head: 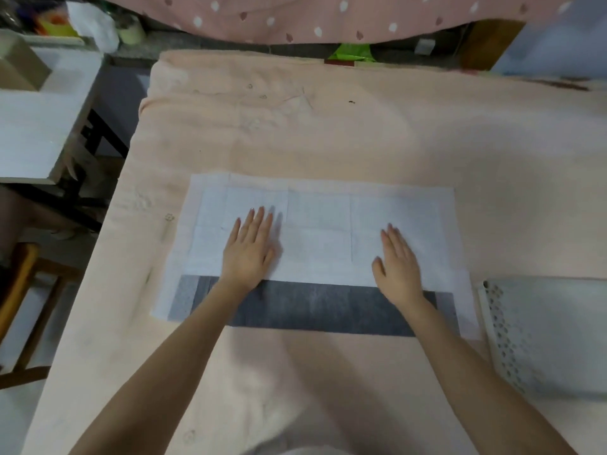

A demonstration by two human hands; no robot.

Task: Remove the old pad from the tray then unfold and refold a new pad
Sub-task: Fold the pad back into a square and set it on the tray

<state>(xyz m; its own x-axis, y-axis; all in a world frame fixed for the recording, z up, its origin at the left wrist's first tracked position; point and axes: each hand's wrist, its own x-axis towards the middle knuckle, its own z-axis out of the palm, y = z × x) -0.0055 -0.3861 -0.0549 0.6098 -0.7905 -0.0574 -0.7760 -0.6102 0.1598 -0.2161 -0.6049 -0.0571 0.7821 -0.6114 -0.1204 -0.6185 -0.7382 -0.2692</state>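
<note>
A white pad (320,224) with fold creases lies on the peach cloth-covered table. Its far part is folded toward me, so a dark grey strip (322,308) of its other face shows along the near edge. My left hand (249,249) presses flat on the left half of the folded white layer, fingers straight and together. My right hand (399,262) lies flat on the right half, palm down, fingers straight. A white tray (512,339) with a perforated rim sits at the right edge of the table, partly cut off by the frame.
The peach cloth (328,133) covers the whole table top. A white side table (36,126) with a cardboard box stands at the far left, a wooden chair (23,300) below it. Pink dotted fabric (328,14) hangs across the back.
</note>
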